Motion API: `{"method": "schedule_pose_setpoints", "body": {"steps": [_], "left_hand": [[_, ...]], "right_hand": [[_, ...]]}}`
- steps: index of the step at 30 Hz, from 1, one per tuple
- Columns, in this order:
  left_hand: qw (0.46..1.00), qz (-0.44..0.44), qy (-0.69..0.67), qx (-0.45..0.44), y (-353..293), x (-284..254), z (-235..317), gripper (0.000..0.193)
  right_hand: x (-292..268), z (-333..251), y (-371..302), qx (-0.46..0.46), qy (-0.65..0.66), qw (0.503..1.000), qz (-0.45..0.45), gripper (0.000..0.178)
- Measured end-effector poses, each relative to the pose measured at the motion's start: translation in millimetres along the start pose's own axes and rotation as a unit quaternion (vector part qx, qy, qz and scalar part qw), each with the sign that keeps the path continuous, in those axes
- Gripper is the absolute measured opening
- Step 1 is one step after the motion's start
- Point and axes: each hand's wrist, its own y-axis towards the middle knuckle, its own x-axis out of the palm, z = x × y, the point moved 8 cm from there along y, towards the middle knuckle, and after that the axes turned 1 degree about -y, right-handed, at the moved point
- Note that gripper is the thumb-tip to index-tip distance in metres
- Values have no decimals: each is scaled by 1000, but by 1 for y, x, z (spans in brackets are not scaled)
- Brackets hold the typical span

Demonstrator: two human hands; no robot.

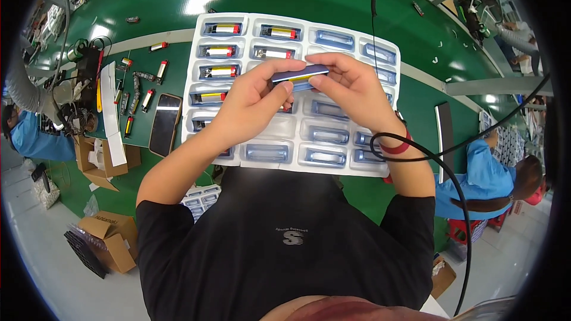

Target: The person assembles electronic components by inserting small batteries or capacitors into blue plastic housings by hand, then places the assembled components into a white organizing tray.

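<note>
Head view: blue casing (296,74), ends gripped by left hand (253,96) and right hand (358,90), lies roughly parallel to the far edge of the tray (278,126).

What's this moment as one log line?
left hand: holding blue casing; right hand: holding same casing; white tray: beneath both hands; phone: left of tray

Near, wide fisheye view downward from head height
</note>
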Motion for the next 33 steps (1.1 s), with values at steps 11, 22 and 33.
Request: {"method": "schedule_pose_setpoints", "body": {"steps": [11, 22, 33], "left_hand": [[898, 61, 369, 231, -20, -5, 42, 34], [944, 16, 293, 150, -41, -40, 53, 38], [593, 252, 764, -26, -53, -274, -10, 31]], "right_hand": [[27, -44, -16, -295, -387, 873, 19, 32], [39, -6, 1, -65, -131, 989, 4, 29], [77, 8, -41, -236, -509, 824, -78, 10]]}}
